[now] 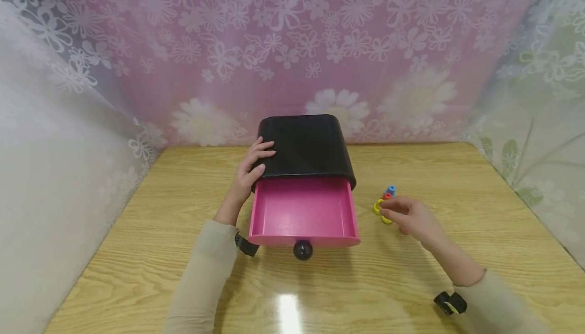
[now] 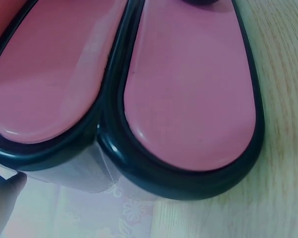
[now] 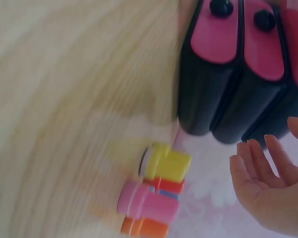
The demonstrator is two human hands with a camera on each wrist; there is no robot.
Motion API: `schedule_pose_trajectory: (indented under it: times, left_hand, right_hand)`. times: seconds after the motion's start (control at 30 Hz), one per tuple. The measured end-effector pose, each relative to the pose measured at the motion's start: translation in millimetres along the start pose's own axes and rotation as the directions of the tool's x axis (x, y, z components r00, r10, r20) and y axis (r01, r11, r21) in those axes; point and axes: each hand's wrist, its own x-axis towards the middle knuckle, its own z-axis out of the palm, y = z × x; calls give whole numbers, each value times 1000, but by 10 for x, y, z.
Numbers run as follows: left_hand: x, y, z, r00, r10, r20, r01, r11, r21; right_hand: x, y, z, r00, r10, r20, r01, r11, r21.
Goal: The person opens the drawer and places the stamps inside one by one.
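A black drawer cabinet (image 1: 303, 143) stands on the table with its top pink drawer (image 1: 301, 209) pulled out, nothing inside it. My left hand (image 1: 243, 177) rests on the cabinet's left side and top edge, fingers spread over the corner. In the left wrist view, part of that hand (image 2: 4, 196) shows beside the pink drawer fronts (image 2: 188, 89). My right hand (image 1: 417, 218) hovers right of the cabinet over small stubby pieces, fingers loosely bent and holding nothing. The right wrist view shows yellow (image 3: 171, 163), red (image 3: 171, 185), pink (image 3: 156, 204) and orange (image 3: 146, 228) pieces; a blue piece (image 1: 391, 190) is partly hidden.
Below the pulled-out drawer are closed drawers with round black knobs (image 3: 264, 20). One black knob (image 1: 303, 250) sticks out in front of the pulled-out drawer. The wooden table (image 1: 160, 253) meets a pink flowered curtain (image 1: 237, 70) at the back.
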Motion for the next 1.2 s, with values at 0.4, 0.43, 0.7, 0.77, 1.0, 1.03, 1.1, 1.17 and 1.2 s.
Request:
schedule_pose_trajectory:
  times: [0.4, 0.43, 0.7, 0.77, 1.0, 1.03, 1.1, 1.17, 1.2]
  left_hand:
    - [9, 2, 12, 1000, 13, -3, -13, 1000, 0]
    - [8, -8, 10, 1000, 17, -4, -17, 1000, 0]
    - [4, -34, -2, 1000, 9, -6, -9, 1000, 1]
    - [16, 6, 6, 1000, 18, 1, -18, 1000, 3]
    - [25, 14, -2, 1000, 30, 3, -30, 1000, 8]
    - [22, 2, -5, 1000, 28, 3, -28, 1000, 7]
    - [14, -38, -10, 1000, 29, 4, -29, 1000, 6]
    - [-1, -107, -21, 1000, 31, 6, -31, 1000, 4]
    - [-10, -146, -27, 999, 35, 6, -35, 999, 6]
  right_hand:
    - [90, 201, -324, 997, 44, -59, -47, 998, -44]
    - [100, 219, -352, 997, 42, -67, -45, 998, -43]
    - [163, 312, -501, 993, 41, -109, -52, 993, -101]
    - [180, 338, -514, 994, 35, -104, -47, 992, -118]
    - [263, 460, -574, 997, -4, -71, -12, 977, -215]
    - [279, 488, -583, 998, -5, -61, -10, 972, -234]
    - [307, 549, -599, 999, -2, -39, -9, 963, -271]
    - [332, 610, -610, 1000, 5, -12, -9, 955, -298]
    - [342, 636, -614, 1000, 11, 3, -10, 952, -307]
